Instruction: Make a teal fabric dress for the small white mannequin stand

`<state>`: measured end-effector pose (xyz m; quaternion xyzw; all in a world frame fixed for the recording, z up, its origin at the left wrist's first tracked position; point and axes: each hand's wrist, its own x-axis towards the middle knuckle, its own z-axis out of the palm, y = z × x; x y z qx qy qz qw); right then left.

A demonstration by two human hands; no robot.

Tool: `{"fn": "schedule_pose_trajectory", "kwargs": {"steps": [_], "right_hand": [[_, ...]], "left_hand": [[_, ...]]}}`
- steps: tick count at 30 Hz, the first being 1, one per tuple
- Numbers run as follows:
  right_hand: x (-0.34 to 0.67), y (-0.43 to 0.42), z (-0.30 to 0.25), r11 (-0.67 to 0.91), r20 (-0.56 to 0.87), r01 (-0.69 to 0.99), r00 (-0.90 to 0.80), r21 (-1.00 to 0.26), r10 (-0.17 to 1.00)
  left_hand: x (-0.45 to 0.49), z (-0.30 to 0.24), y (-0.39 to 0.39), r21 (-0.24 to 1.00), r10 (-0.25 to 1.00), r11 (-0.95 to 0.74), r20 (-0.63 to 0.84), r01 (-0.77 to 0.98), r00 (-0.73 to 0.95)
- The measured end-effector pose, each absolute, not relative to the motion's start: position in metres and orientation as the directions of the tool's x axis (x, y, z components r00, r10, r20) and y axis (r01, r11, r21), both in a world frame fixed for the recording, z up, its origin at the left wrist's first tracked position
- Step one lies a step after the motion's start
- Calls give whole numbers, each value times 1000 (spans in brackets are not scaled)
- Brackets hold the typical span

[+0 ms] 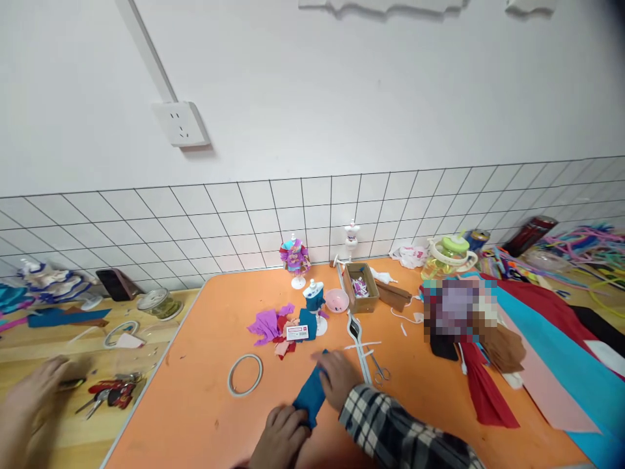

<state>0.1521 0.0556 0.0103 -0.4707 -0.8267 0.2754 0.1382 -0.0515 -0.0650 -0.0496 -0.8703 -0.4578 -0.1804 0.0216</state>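
Note:
A narrow strip of dark blue cloth (pixel 310 396) lies slanted on the orange tabletop. My left hand (pixel 282 435), fingers curled, grips its lower end. At the upper end, my right hand (pixel 338 378) has its fingers closed over the edge; the fingertips are partly hidden. Beyond them stands a small white dress form (pixel 313 294) wrapped in blue cloth. Purple cloth scraps (pixel 266 326) and a small white box (pixel 297 333) lie beside its base. Scissors (pixel 380 374) and a white zipper (pixel 360 349) are right of my right hand, and a white ring (pixel 245 375) is left of the cloth.
Farther back are a dressed mannequin (pixel 294 256), a bare one (pixel 351 236), a pink bowl (pixel 336 301) and a cardboard box (pixel 370 301). Fabric sheets (pixel 547 352) and a jug (pixel 442 264) occupy the right. Another person's hand (pixel 46 384) is at left near red-handled tools (pixel 114 393).

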Motion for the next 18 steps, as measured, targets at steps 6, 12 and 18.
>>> {"fn": "schedule_pose_trajectory", "kwargs": {"steps": [6,12,18], "right_hand": [[147,21,5,468,-11,501,-692,-728,722],[137,39,11,133,-60,454,-386,-881,920],[133,28,40,86,1,302,-270,-949,963]], "left_hand": [[-52,-12,-58,483,935,-275,336,831,113],[-36,12,-44,956,914,265,-209,122,-349],[-3,54,-34,959,967,252,-256,-132,-17]]}}
